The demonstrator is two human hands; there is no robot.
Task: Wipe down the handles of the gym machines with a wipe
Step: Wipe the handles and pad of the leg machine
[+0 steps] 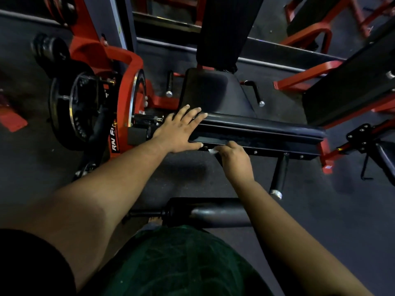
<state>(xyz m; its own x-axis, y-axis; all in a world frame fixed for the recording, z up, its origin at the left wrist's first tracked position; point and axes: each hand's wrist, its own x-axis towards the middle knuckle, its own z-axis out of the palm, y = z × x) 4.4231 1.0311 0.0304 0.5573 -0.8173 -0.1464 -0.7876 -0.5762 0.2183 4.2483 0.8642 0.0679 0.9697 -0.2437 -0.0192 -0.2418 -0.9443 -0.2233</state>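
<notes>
My left hand [179, 130] lies flat, fingers straight, on the left end of a long black pad [263, 129] of a red and black gym machine. Just below the pad's underside, my right hand [234, 160] has its fingers curled round a black handle that it hides, with a white wipe [212, 151] showing at its fingertips. A second black handle [279, 176] with a silver end cap sticks out below the pad to the right. Two more black handles [170, 84] [255, 92] flank the black seat [210, 90] beyond.
Weight plates [74, 107] hang on the red frame [126, 88] at the left. A black padded roller [205, 211] lies close in front of my body. Other red machine frames [307, 75] stand at the right on the dark rubber floor [320, 210].
</notes>
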